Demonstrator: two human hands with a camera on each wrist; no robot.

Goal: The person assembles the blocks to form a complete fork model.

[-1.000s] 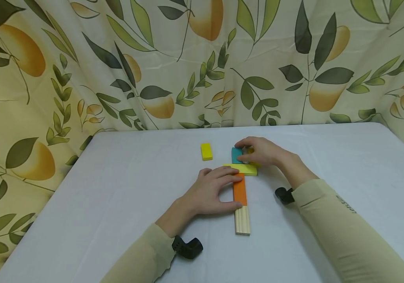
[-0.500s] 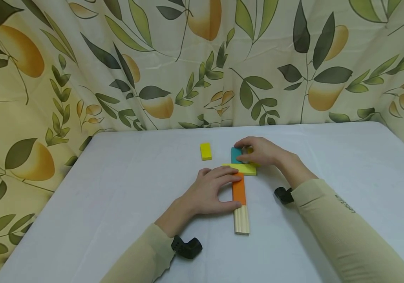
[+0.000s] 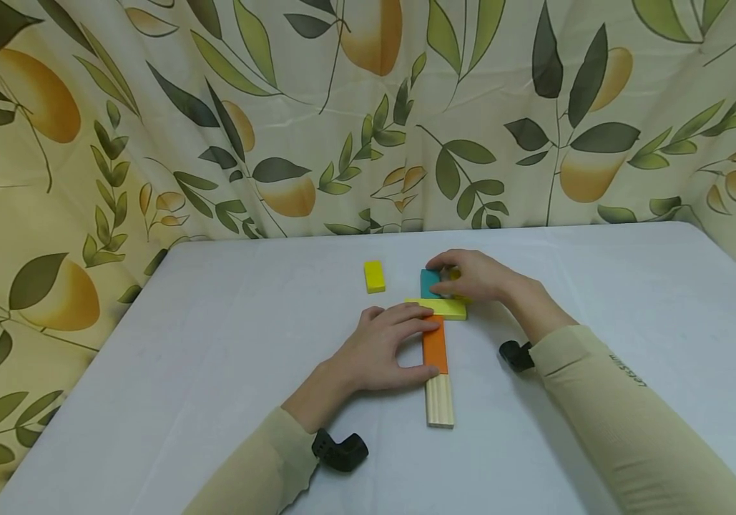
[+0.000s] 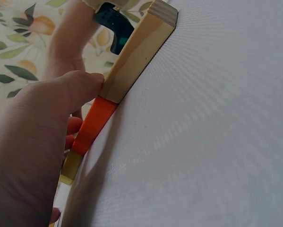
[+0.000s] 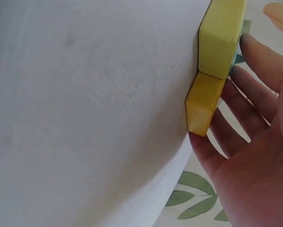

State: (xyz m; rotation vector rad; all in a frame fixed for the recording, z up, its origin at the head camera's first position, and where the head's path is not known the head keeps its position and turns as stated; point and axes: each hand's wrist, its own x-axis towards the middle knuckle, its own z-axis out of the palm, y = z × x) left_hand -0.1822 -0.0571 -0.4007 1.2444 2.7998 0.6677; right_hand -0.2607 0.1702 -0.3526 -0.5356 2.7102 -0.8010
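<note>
In the head view a row of blocks lies on the table: a natural wood block (image 3: 440, 406), an orange block (image 3: 435, 352), then a yellow-green block (image 3: 450, 309) set crosswise. Beyond that is a blue block (image 3: 428, 284), which my right hand (image 3: 482, 277) pinches between thumb and index finger. A deeper yellow block (image 5: 205, 101) sits against the yellow-green one beside my right fingers, mostly hidden from above. My left hand (image 3: 377, 349) rests along the row with fairly straight fingers. Its fingertips touch the yellow-green and orange blocks, and its thumb touches the orange-wood joint.
A separate yellow block (image 3: 374, 277) lies left of the blue one. White cloth covers the table (image 3: 226, 343). A curtain (image 3: 355, 157) with fruit and leaf print hangs behind its far edge. Black wrist cameras (image 3: 340, 450) are worn on both arms.
</note>
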